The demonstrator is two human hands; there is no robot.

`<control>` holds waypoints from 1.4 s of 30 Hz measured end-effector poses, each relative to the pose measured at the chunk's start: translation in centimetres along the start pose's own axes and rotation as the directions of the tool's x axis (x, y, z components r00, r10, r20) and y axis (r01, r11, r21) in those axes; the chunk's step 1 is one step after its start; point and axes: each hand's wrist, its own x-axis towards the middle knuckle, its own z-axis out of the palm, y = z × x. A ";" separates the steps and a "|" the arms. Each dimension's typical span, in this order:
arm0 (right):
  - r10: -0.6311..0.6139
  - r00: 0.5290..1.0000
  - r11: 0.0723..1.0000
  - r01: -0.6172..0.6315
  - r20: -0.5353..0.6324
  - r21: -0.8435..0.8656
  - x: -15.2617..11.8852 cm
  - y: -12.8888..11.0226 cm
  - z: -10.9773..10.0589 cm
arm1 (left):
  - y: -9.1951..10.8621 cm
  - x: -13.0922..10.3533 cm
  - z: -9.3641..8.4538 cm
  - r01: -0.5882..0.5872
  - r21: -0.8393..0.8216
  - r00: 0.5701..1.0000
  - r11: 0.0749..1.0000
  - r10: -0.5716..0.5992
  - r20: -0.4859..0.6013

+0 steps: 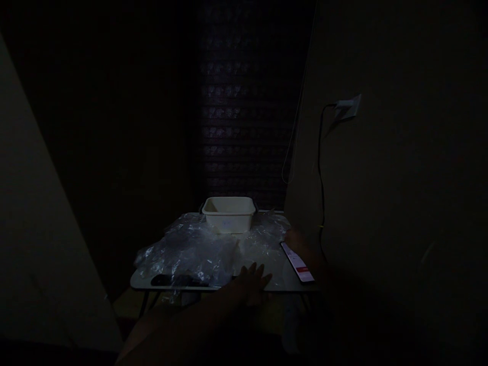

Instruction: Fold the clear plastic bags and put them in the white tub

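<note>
In dim light, my left hand (pixel 253 282) is at the front edge of a small table (pixel 138 280), its fingers spread over the edge and nothing seen in them. My right hand (pixel 298 241) is at the table's right side, its fingers looking curled in. Whether it grips anything is too dark to make out. Just below it lies a lit smartphone (pixel 298 263), screen up. Crumpled clear plastic sheeting (pixel 194 249) covers much of the tabletop. A white plastic tub (pixel 229 222) stands upright at the back, with the sheeting around its base.
A long dark object (pixel 168 280) lies along the table's front left edge, partly under the plastic. On the right wall, a plug sits in an outlet (pixel 353 107), and its black cord (pixel 321 178) hangs beside the table. A dark blind (pixel 236 117) hangs behind.
</note>
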 end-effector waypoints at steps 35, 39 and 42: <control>-0.574 0.810 0.811 0.583 0.121 -0.058 -4.7 -7.6 2.0 | -7.9 2.2 -4.7 0.494 -0.161 0.828 0.854 -0.519 -0.211; -0.641 0.759 0.748 0.651 0.114 -0.127 -5.1 -7.8 2.6 | -8.2 2.2 -4.4 0.471 -0.197 0.823 0.859 -0.509 -0.251; -0.646 0.755 0.739 0.655 0.114 -0.155 -5.1 -7.9 2.9 | -8.3 2.4 -4.3 0.439 -0.228 0.828 0.869 -0.489 -0.274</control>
